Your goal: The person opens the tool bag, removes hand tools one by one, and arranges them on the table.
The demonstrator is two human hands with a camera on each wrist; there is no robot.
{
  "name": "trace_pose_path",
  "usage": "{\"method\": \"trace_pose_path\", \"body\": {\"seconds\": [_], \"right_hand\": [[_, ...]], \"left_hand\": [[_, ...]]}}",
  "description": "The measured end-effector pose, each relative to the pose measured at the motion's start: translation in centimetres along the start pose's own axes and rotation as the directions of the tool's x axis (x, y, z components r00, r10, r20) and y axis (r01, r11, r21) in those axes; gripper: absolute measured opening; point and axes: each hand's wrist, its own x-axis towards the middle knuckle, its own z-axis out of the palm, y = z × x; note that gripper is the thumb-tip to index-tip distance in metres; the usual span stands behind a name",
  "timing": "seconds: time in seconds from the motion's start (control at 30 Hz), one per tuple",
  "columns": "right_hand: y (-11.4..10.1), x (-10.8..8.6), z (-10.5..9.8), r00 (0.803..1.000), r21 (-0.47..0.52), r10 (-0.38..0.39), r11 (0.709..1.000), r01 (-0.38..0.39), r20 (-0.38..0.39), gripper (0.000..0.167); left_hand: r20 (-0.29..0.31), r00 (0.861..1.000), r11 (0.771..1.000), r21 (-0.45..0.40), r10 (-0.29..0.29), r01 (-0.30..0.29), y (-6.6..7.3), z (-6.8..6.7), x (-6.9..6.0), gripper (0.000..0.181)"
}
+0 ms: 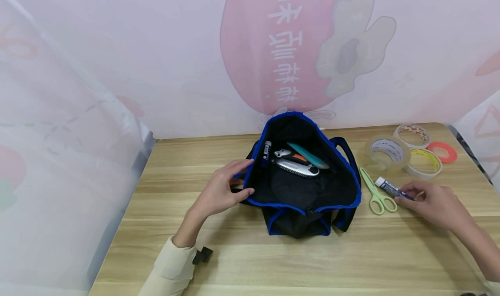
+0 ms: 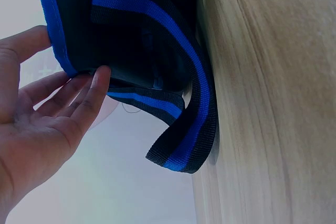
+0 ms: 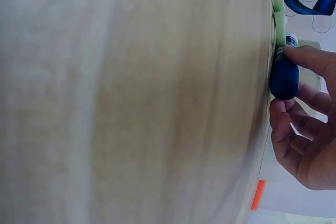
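A black bag with blue edging (image 1: 304,200) stands on the table, its mouth spread wide. My left hand (image 1: 224,186) holds the bag's left rim; in the left wrist view the left hand (image 2: 58,103) has fingers on both sides of the edge. Inside the bag lie a silver-handled tool (image 1: 298,168), a black-and-orange piece (image 1: 298,158), a teal tool (image 1: 308,156) and a dark blue tube (image 1: 266,153). Right of the bag, my right hand (image 1: 437,202) pinches a blue-and-white labelled tube (image 1: 390,188). Its rounded dark blue end (image 3: 284,80) shows in the right wrist view.
Light green scissors (image 1: 377,196) lie between the bag and the right hand. Behind them are a clear tape roll (image 1: 367,155), a white roll (image 1: 398,133), a yellow-cored roll (image 1: 423,173) and a red ring (image 1: 452,152). A printed cloth (image 1: 187,70) hangs behind the table.
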Motion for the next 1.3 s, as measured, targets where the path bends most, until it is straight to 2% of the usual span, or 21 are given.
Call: {"method": "trace_pose_path", "body": {"seconds": [0.73, 0.93, 1.13, 1.3], "right_hand": [[-0.1, 0.5, -1.0, 0.997, -0.014, 0.012, 1.0, -0.011, 0.079, 0.037], [-1.0, 0.6, -1.5, 0.998, -0.008, 0.007, 1.0, -0.007, 0.063, 0.043], [-3.1, 1.4, -2.5, 0.997, 0.014, -0.071, 0.997, 0.07, 0.022, 0.049], [-5.6, 2.4, -3.5, 0.985, 0.029, -0.163, 0.986, 0.165, -0.064, 0.05]], "left_hand": [[0.0, 1.0, 1.0, -0.011, -0.014, 0.014, -0.1, 0.0, 0.0, 0.073], [0.001, 1.0, 1.0, -0.01, -0.009, 0.009, 0.0, 0.1, 0.1, 0.073], [0.002, 1.0, 1.0, -0.003, 0.003, -0.003, 0.0, 0.1, 0.0, 0.074], [-0.001, 1.0, 1.0, -0.009, 0.0, 0.0, 0.0, 0.0, 0.0, 0.074]]}}
